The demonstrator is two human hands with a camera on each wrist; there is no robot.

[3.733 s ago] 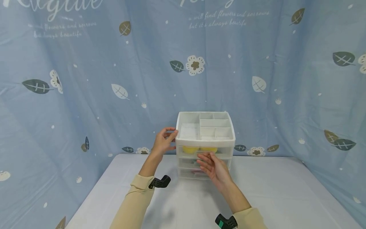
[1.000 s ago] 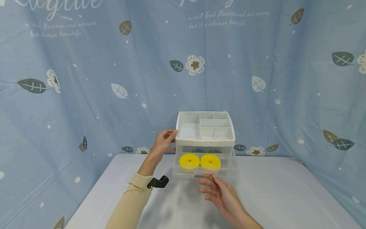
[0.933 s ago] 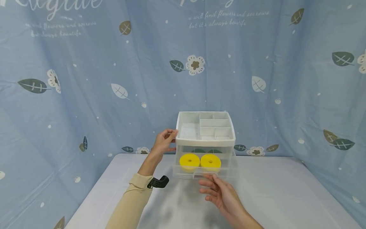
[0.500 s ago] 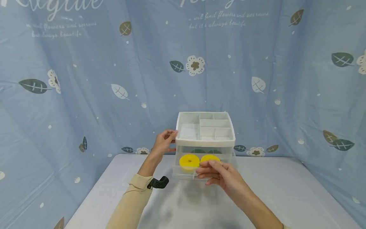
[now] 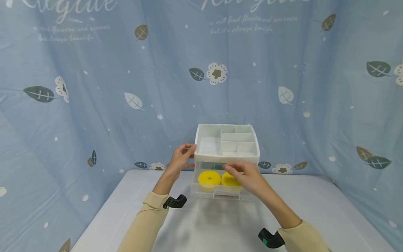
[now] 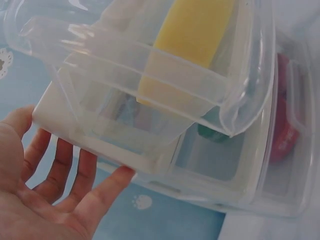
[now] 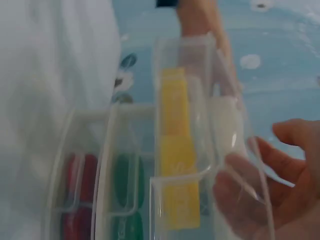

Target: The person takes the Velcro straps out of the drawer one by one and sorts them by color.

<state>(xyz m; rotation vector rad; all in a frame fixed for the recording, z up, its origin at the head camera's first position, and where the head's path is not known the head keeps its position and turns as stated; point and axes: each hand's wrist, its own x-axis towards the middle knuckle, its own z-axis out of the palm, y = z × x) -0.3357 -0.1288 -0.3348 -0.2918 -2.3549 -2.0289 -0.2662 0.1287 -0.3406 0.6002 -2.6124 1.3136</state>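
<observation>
A white drawer unit (image 5: pixel 226 158) stands on the table, its top clear drawer (image 5: pixel 204 192) pulled out. Inside lie two thick yellow discs, each with a small central hole: a left disc (image 5: pixel 209 179) and a right disc (image 5: pixel 229 180). My left hand (image 5: pixel 179 159) rests its fingers against the unit's left side near the top rim; in the left wrist view these fingers (image 6: pixel 60 165) are spread along the white edge. My right hand (image 5: pixel 247 175) hovers over the drawer and partly covers the right disc. In the right wrist view its fingers are loosely bent, with nothing between them.
Lower drawers hold green discs (image 7: pixel 128 185) and red discs (image 7: pixel 82 180), seen through clear plastic. The unit's top is a tray with several compartments (image 5: pixel 237 137). A white cloth covers the table (image 5: pixel 308 210), and a blue patterned curtain (image 5: pixel 157 87) hangs behind.
The top drawer has come out toward me, exposing the yellow discs. My right hand has left the drawer handle and risen above the right disc. The left hand has stayed at the unit's side.
</observation>
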